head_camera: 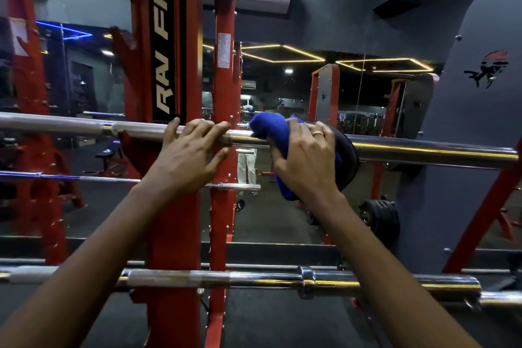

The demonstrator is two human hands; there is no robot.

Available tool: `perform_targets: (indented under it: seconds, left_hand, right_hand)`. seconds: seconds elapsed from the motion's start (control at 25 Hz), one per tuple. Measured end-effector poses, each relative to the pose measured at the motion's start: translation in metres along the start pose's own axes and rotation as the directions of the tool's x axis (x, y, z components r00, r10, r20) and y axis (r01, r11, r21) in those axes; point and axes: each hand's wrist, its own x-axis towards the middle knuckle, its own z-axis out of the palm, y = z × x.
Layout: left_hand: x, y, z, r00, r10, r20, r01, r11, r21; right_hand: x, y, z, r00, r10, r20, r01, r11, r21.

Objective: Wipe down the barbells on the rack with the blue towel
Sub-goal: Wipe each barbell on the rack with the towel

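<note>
I have the blue towel [267,128] bunched over the upper barbell [423,150], just past centre of my view toward 2 o'clock. The right hand [308,161] is clamped round it, fingers curled over the cloth so that it wraps the shaft, and a loose tail hangs toward 6 o'clock below the wrist. The left hand [192,155] sits at 9 o'clock from the towel, near it but not touching. Its fingers [203,128] are hooked over the top of the same bar and the thumb is underneath, steadying it against the red rack upright [175,220]. At 3 o'clock from the right hand, touching it, is a black collar [348,155]. If I stroke that way the knuckles could jam against it, or the cloth could snag on it. If the left hand's hold is too light, the bar may roll in its hooks and the towel will skid instead of scrubbing. The hanging tail could also pull the bunch off the shaft mid-stroke. The lower barbell [254,280], at 6 o'clock, looks untouched, so I judge the job far from finished.
</note>
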Motion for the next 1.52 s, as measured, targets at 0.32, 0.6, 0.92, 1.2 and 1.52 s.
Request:
perform_targets:
  seconds: [0.32, 0.6, 0.92, 1.2, 1.52]
  left_hand:
    - [-0.013, -0.035, -0.018, 0.993, -0.119, 0.029, 0.115, 0.988, 0.098]
    - [-0.011, -0.036, -0.027, 0.982, -0.180, 0.058, 0.164, 0.964, 0.211]
    - [-0.011, -0.035, -0.019, 0.975, -0.219, 0.020, 0.215, 0.967, 0.138]
    - [-0.011, -0.042, -0.013, 0.982, -0.182, 0.051, 0.179, 0.982, 0.056]
    - [-0.002, -0.078, -0.044, 0.959, 0.108, 0.261, -0.160, 0.970, 0.185]
  right_hand:
    - [0.033, -0.037, 0.007, 0.996, 0.004, 0.094, -0.011, 0.997, 0.076]
    - [0.029, -0.036, 0.019, 0.997, -0.075, -0.014, 0.076, 0.982, 0.172]
    - [0.056, -0.035, -0.001, 0.954, 0.126, 0.271, -0.172, 0.973, 0.154]
    - [0.055, -0.038, 0.000, 0.959, 0.146, 0.244, -0.175, 0.980, 0.098]
    - [0.055, -0.066, 0.005, 0.921, 0.367, 0.130, -0.364, 0.930, -0.044]
